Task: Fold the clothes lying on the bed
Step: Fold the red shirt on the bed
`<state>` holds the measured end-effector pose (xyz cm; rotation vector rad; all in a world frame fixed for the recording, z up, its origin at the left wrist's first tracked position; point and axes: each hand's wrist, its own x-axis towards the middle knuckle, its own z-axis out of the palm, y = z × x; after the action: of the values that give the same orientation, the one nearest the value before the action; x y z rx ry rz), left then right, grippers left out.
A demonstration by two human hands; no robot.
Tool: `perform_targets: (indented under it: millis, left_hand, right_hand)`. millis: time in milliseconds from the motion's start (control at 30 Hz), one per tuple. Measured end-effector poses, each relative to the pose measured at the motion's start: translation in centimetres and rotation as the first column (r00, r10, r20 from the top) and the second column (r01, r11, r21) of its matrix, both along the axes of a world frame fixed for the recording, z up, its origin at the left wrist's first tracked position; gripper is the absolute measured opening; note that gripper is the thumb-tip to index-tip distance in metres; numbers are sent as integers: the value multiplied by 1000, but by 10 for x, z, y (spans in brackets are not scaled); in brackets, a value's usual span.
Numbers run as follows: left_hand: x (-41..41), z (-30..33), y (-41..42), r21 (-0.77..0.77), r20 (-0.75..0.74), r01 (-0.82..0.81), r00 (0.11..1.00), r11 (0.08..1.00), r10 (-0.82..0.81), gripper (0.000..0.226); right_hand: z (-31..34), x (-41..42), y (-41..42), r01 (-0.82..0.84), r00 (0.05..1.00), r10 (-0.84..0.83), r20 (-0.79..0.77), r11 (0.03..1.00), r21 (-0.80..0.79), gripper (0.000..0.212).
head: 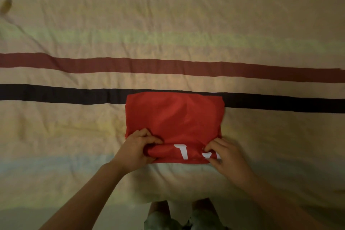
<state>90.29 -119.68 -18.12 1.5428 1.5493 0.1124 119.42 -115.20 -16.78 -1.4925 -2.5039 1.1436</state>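
Note:
A red garment with white print lies partly folded into a rectangle on the bed, near its front edge. Its near edge is turned up into a thick fold that shows part of the white print. My left hand grips the left end of that fold, fingers curled over the cloth. At the right end, my right hand pinches the fold between thumb and fingers. Both forearms reach in from the bottom of the view.
The bed is covered by a wrinkled beige sheet with a dark red stripe and a black stripe running across it. The bed's front edge is at the bottom, where my legs stand against it.

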Motion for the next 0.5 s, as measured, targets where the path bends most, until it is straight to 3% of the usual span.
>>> perform_targets:
  millis: [133,200,267,300,400,500]
  left_hand:
    - [1,14,15,-66,8,158,987,985,-158,60]
    - [6,27,26,150,82,74,993,986,-86,51]
    - [11,28,35,419,-74,66,997,906,-39,55]
    - [12,24,40,447,-177,104,984,888,-26,62]
    - [16,0,42,284,-350,215,930,934,-107,88]
    - [17,-27,33,193,-400,288,896,938,-193,106]
  right_hand:
    - [16,-10,7,-10,999,13,40,998,-65,37]
    - [26,-21,11,31,999,-30,-17,998,47,44]
    - [26,-39,17,37,999,-37,-7,979,200,56]
    - [22,-48,21,5,999,-16,40,965,261,67]
    - [2,-68,31,-177,959,103,264,945,275,97]
    - [-23,-60,28,-250,913,172,370,952,175,103]
